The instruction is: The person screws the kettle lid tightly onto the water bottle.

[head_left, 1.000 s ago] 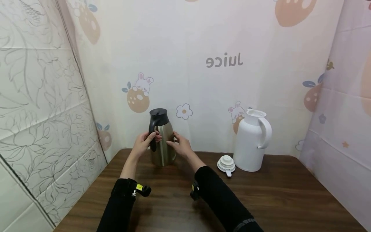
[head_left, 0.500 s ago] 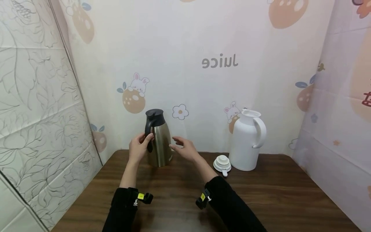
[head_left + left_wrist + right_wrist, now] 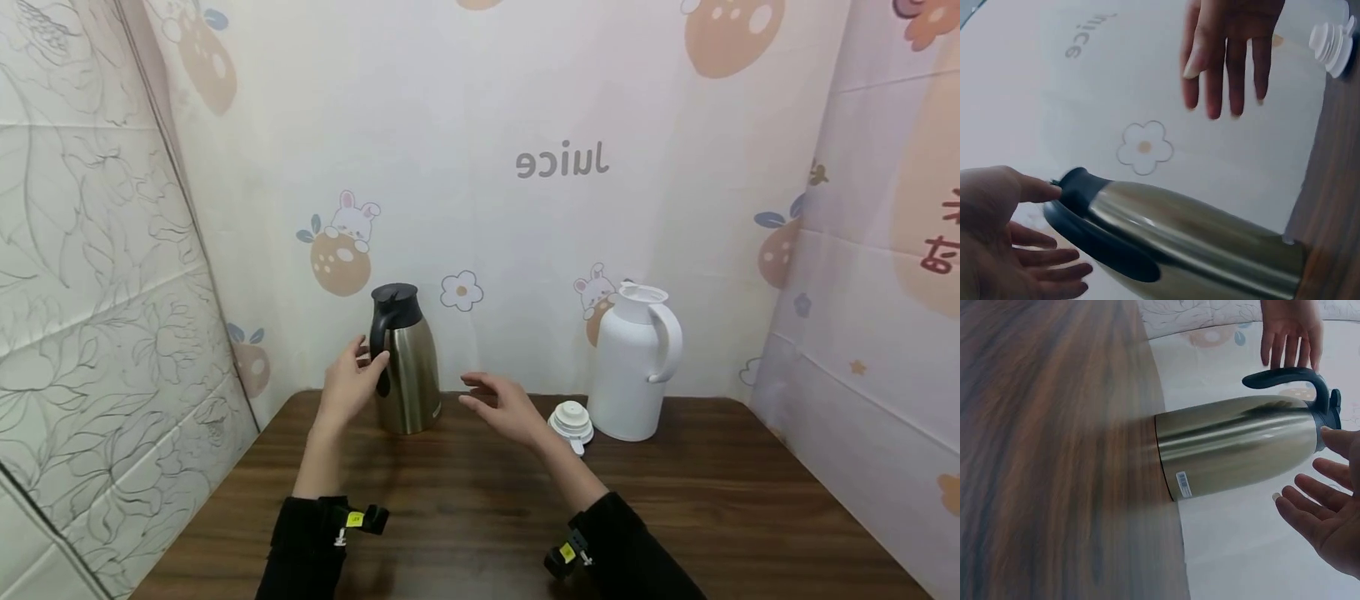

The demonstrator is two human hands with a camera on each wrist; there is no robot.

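Note:
A gold-brown steel thermos jug [image 3: 411,379] with a black top and black handle [image 3: 1107,244] stands upright near the table's back edge. My left hand [image 3: 348,385] is on its handle side, fingers extended and spread, thumb close to the top of the handle in the left wrist view. To the jug's right, my right hand [image 3: 510,410] hovers apart from it with loosely bent, empty fingers. Seen from the right wrist, the jug body [image 3: 1241,447] shows a small label near its base. A white lid [image 3: 572,422] lies just beyond my right hand.
At the back right stands a white jug [image 3: 628,375] with an uncovered mouth, its handle turned right. The brown wooden table [image 3: 465,517] runs up to a printed cloth backdrop [image 3: 480,208]. Cloth also hangs on both sides.
My right hand has left the steel jug and moved right, towards the lid. My left fingers have loosened from the handle and drawn slightly left. The head view has turned a little right.

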